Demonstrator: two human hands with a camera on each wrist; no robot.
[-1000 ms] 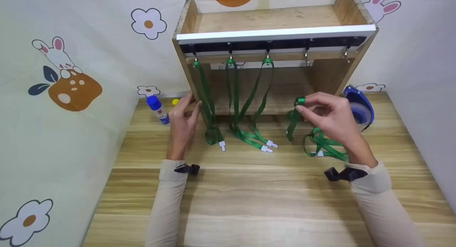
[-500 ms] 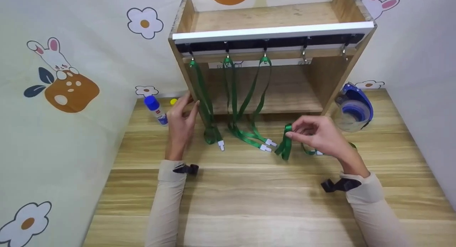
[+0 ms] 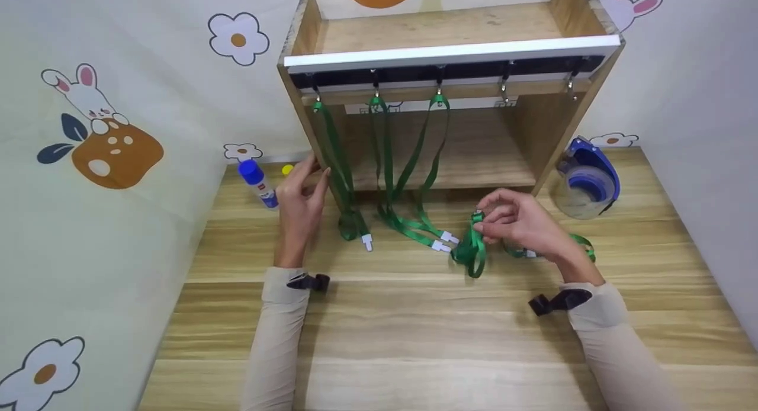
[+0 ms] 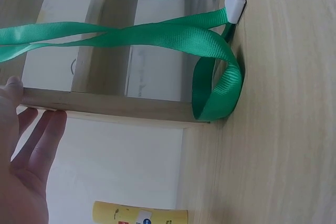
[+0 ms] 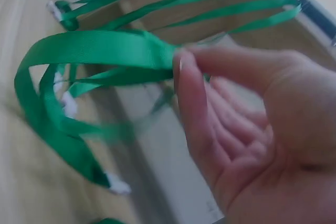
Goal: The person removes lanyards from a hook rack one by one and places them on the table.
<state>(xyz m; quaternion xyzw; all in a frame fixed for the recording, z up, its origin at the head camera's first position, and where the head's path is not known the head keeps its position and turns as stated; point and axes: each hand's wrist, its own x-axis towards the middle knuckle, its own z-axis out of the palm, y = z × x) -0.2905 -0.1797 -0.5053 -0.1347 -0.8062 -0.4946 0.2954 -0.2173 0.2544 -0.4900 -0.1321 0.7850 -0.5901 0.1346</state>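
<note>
My right hand (image 3: 515, 224) pinches a bunched green lanyard (image 3: 471, 251) between thumb and fingertips, low in front of the wooden shelf (image 3: 450, 150). Its looped strap and white clip dangle below the fingers in the right wrist view. Three more green lanyards (image 3: 421, 144) hang from the left hooks, their white clips (image 3: 441, 245) down at the tabletop. The two right hooks (image 3: 504, 90) carry nothing. With the thumb in front and the fingers behind, my left hand (image 3: 301, 204) grips the shelf's left side panel (image 4: 105, 103). Another green lanyard (image 3: 583, 245) lies partly hidden behind my right wrist.
A blue-capped glue stick (image 3: 257, 183) stands left of my left hand, with a small yellow object (image 3: 288, 169) behind it. Right of the shelf sits a blue tape dispenser (image 3: 589, 180). Printed cloth walls (image 3: 106, 269) border the wooden tabletop (image 3: 402, 340).
My right hand has come down and slightly left with the lanyard, lowering it from in front of the shelf towards the tabletop. The left hand keeps its grip on the side panel.
</note>
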